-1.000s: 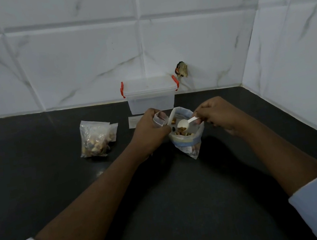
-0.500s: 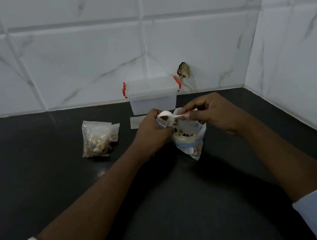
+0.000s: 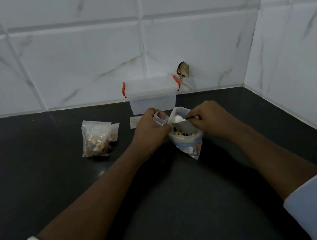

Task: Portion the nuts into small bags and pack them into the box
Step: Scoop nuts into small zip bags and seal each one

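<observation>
The left hand curled round a small bag, hiding most of it, while the right hand pinched a white spoon (load unreadable) above the open nut bag at five o'clock of the lidded box, dark countertop spreading toward six.

dark countertop in a corner of white marbled wall tiles

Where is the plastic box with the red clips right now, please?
In the head view, the box sits centre-back on the black counter, against the tiled wall, just behind the left hand.
</observation>
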Available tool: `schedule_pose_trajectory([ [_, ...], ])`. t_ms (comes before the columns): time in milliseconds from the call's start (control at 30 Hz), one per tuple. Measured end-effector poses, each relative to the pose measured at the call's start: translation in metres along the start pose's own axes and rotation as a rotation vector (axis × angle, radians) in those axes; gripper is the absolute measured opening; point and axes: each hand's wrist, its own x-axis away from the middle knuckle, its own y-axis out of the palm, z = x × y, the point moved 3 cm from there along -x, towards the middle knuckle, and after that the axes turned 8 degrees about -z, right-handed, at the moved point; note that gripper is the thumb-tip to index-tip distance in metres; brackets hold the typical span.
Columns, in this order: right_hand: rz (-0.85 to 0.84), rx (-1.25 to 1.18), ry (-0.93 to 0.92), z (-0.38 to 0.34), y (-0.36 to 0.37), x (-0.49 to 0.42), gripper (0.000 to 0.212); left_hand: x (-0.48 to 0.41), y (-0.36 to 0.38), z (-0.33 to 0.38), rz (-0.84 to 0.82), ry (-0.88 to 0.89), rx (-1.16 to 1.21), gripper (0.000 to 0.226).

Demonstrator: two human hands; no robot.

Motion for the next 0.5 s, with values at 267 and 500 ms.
schedule_pose_trajectory([
  [267, 0.05, 0.057, -0.018, 0.0, -0.001, -0.002, 0.025, -0.001, 0.002, -0.001, -0.003, 0.011, -0.018, 0.035],
  [500, -0.031, 0.01, 0.044, -0.005, -0.005, -0.012, 0.029, 0.001, 0.003, 0.001, -0.002, 0.02, -0.006, 0.031],
])
